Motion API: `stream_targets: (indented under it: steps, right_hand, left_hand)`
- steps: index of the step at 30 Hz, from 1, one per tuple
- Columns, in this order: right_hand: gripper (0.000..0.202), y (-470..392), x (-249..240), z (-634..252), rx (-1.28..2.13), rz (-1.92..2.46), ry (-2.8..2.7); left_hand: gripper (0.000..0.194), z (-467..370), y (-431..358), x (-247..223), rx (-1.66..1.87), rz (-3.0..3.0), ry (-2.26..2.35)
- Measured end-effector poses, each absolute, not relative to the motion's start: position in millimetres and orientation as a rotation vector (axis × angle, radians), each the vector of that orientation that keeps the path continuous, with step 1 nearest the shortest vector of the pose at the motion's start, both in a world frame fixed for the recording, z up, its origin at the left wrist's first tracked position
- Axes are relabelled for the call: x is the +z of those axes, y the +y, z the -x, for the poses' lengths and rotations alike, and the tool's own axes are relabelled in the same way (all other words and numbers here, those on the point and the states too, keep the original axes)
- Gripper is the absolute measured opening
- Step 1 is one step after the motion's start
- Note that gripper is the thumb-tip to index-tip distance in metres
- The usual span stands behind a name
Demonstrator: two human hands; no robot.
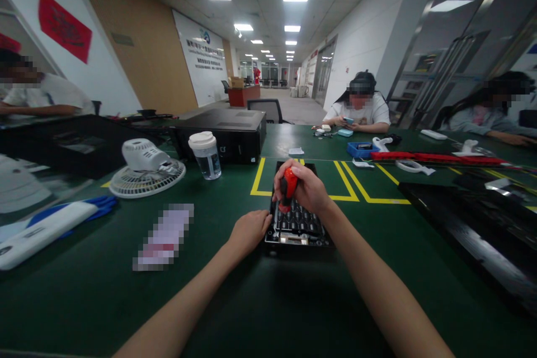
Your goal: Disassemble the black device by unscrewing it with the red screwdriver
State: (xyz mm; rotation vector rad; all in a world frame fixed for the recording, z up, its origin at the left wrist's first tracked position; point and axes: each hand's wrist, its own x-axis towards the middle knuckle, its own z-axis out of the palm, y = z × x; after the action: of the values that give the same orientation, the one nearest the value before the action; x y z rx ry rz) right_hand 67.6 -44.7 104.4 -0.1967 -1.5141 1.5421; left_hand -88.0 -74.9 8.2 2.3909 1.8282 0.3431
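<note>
Gripping the red-and-black screwdriver (288, 187), your right hand (308, 183) has its fingers closed around the handle, which stands roughly upright above the black case (273, 247). The tool's tip is too small and dark for you to make out, so contact with the parts below cannot be told. Your left hand (250, 229) lies at the left edge of that case, fingertips touching it; whether they pinch the edge or simply rest there, you cannot tell.

The open case lies in front of you on the green table (218, 307), between your forearms, with rows of dark rounded parts inside and a pale metallic piece near its near end. Its far part reaches in among the yellow tape lines (259, 180).

Farther off to your left stand a lidded clear cup (208, 161) and a white fan (146, 173), with a large black box (241, 137) beyond them. Nearer on that side lies a pixelated lilac item (165, 238). To your far right are a blue tray (359, 150) and a long red strip (436, 158); a dark panel (470, 235) lies nearer. Across the table, a person (373, 112) holds a small light-blue object (348, 120).
</note>
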Motion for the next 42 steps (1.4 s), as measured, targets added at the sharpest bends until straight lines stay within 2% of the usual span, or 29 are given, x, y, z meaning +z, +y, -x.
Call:
stream_targets:
  steps: [19, 42]
  right_hand:
    - [0.008, -44, 106, -77, 1.6, 0.113, -1.589]
    - [0.012, -44, 111, -82, 1.506, 0.233, -1.651]
  left_hand:
    - [0.04, 88, -75, 8, 0.344, -2.397, 1.836]
    - [0.041, 89, -74, 5, 0.405, -2.385, 1.824]
